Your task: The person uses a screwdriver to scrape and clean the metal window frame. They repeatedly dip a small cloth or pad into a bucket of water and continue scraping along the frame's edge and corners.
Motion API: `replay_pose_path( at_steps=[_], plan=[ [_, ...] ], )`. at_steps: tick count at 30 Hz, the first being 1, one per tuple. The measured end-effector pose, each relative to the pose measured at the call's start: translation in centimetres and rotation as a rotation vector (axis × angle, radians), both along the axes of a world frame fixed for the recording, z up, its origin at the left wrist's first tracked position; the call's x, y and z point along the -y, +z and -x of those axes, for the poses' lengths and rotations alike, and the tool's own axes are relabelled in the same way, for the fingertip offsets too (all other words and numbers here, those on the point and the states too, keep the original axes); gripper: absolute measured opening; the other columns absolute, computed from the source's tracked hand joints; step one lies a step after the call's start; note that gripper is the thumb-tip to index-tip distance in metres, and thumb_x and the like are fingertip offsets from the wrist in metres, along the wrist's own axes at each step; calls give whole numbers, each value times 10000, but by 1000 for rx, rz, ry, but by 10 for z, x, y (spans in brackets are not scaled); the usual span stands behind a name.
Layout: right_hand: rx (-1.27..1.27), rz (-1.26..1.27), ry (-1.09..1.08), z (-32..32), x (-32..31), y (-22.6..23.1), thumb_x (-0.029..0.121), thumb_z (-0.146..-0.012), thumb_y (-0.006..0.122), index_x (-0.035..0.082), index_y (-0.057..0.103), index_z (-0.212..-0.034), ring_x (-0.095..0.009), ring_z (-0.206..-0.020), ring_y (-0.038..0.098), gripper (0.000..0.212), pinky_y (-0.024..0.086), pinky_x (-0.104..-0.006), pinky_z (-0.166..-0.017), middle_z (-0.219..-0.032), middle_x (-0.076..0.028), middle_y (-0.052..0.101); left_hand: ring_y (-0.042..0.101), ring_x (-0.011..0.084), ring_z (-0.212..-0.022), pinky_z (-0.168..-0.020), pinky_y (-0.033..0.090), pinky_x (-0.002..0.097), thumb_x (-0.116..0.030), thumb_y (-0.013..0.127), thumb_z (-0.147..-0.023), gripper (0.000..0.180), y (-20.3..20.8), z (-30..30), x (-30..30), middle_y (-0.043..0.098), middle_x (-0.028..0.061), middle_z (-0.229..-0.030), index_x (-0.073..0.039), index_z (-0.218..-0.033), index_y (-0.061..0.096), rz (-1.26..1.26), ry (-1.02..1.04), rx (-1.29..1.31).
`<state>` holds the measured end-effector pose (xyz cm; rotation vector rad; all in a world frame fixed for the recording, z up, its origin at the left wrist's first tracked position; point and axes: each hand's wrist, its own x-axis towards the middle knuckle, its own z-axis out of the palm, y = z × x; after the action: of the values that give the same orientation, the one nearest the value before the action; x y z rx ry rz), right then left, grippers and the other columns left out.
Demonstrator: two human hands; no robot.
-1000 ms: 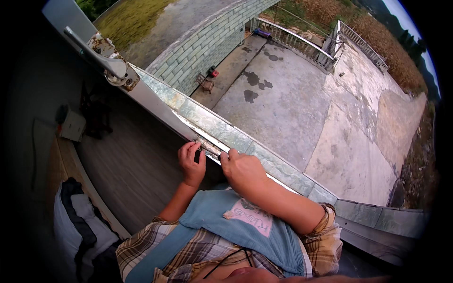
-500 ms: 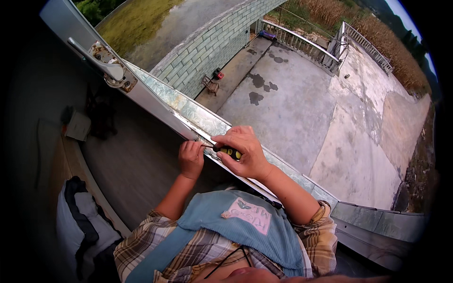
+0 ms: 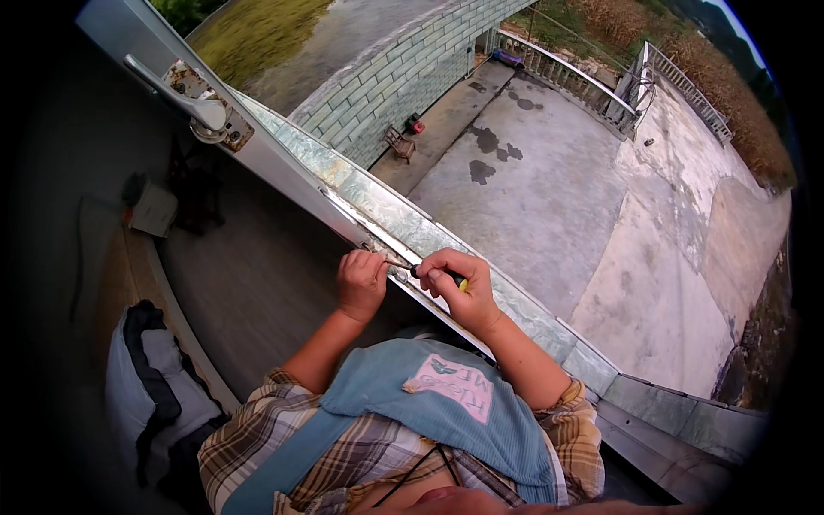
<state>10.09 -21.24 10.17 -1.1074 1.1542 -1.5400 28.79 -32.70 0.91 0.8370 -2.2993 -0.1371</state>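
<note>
My right hand (image 3: pixel 468 296) is wrapped round the handle of a screwdriver (image 3: pixel 398 264), whose black and yellow-green end shows between the fingers. Its thin shaft points left to the lower corner of an open window sash (image 3: pixel 287 180), above the white window frame (image 3: pixel 429 302). Beside the tip, my left hand (image 3: pixel 360 287) is closed, its fingertips pressed together against that corner. Whatever those fingers hold is hidden. I cannot tell whether the tip sits on a screw.
A rusty-plated window handle (image 3: pixel 197 107) sits higher on the sash. Outside the greenish sill (image 3: pixel 506 300) lies a concrete yard (image 3: pixel 532 206) far below, with a small chair (image 3: pixel 400 144) by a tiled wall. Indoors, bedding (image 3: pixel 163 378) lies at left.
My right hand has turned and closed further round the screwdriver handle, now covering most of it. Both hands appear slightly farther right as the view shifts.
</note>
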Motion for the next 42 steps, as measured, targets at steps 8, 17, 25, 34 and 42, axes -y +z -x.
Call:
replay_pose_path(
  at_steps=[8,17,25,34,42],
  plan=[
    [58,-36,-62,17,-52,4,-23,-871,516,-47,641,-868,-128,-620,548,127,515,-336,-841,-720,-92,618,603,294,-804,-763,479,416,-88,732,-785,120,6,15,-41,600,79,-793,-73,-874,654,-70,-104,-12],
    [190,18,-206,37,-110,-7,-42,-857,505,-76,652,-894,-125,-627,558,155,497,-286,-685,-818,-143,653,598,294,-775,-710,489,408,-109,761,-763,132,-2,32,-77,580,78,-775,-86,-851,665,-139,-282,-83],
    [296,16,-424,36,-111,14,5,-871,496,-37,618,-897,-178,-631,549,132,510,-432,-885,-618,-61,529,620,319,-878,-800,492,409,-96,751,-801,192,11,22,-58,654,93,-896,-73,-981,688,-357,-391,-73],
    [168,15,-279,35,-125,23,-29,-873,505,-80,653,-919,-106,-606,556,164,449,-244,-594,-782,-122,661,611,305,-916,-831,477,406,-151,784,-792,224,15,17,-63,639,83,-910,-102,-994,703,-359,-455,-29],
    [168,31,-304,24,-122,17,-37,-877,489,-64,642,-905,-110,-610,546,157,463,-261,-618,-743,-104,637,598,274,-867,-743,501,377,-137,777,-771,128,10,30,-66,620,45,-846,-108,-854,684,-277,-459,50]
  ],
)
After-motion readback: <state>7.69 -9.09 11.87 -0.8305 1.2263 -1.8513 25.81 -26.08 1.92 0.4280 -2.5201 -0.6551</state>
